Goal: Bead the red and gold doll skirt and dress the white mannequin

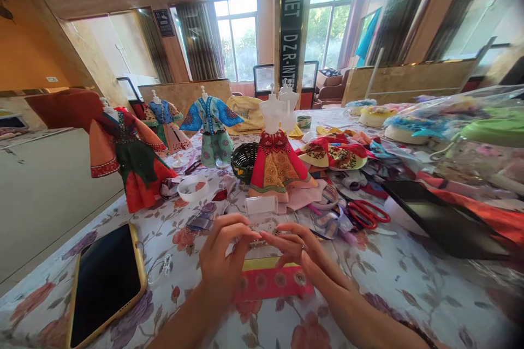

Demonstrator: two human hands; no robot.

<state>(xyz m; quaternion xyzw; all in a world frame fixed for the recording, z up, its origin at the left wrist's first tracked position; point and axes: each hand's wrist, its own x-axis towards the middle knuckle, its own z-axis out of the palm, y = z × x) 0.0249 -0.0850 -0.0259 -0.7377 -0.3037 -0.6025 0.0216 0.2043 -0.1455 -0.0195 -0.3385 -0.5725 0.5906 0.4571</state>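
My left hand (225,248) has its thumb and fingertips pinched together over the table; whatever they hold is too small to make out. My right hand (305,251), with a ring on one finger, reaches in from the right. One of its fingertips meets the left fingertips, while its thumb stays apart. Just behind the fingers are small beads (264,226), partly covered, and a small clear plastic box (261,205). Beneath both hands lies a pink strip with round motifs and a yellow edge (274,283). Beyond the box stands a dress form in a red and gold skirt (280,166).
A phone in a yellow case (108,283) lies left. Dressed doll forms (210,125), a white ring (193,190) and a dark basket (244,162) stand behind. Right are red scissors (368,214), fabric scraps (335,150) and a black tablet-like slab (442,218).
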